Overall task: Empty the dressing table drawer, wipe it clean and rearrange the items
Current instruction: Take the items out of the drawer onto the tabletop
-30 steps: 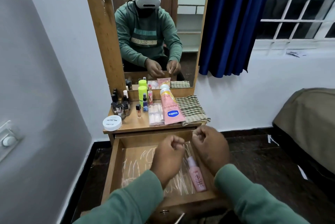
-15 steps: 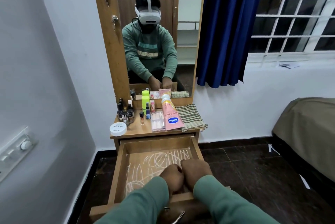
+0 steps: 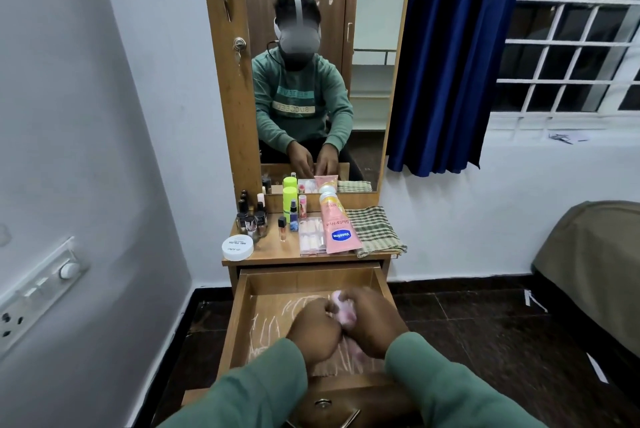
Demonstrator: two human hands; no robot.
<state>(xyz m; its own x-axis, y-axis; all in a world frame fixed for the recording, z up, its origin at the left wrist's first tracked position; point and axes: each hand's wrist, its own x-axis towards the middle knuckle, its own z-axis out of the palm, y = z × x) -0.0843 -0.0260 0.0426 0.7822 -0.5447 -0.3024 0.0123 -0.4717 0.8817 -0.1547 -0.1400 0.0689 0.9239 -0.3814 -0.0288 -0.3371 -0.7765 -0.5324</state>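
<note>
The dressing table drawer (image 3: pixel 242 320) stands pulled open, its bottom marked with pale scribbles. Over it, a small pink bottle (image 3: pixel 343 314) is held between both hands and looks motion-blurred. My right hand (image 3: pixel 375 322) is curled round the bottle's body from the right. My left hand (image 3: pixel 311 330) is curled against its upper left side, thumb near the pale cap. The bottle's lower end shows pink below the hands. My sleeves hide the front part of the drawer bottom.
On the table top stand a white jar (image 3: pixel 237 247), nail polish bottles (image 3: pixel 251 221), a green bottle (image 3: pixel 290 201), a clear nail box (image 3: pixel 311 237), a pink Vaseline tube (image 3: pixel 337 230) and a folded checked cloth (image 3: pixel 375 230). A mirror (image 3: pixel 311 81) stands behind them. A covered bed (image 3: pixel 588 272) is at the right.
Both hands went down to the front of the drawer and came back up. The pink bottle, which lay on the drawer bottom a second ago, is now held between them.
</note>
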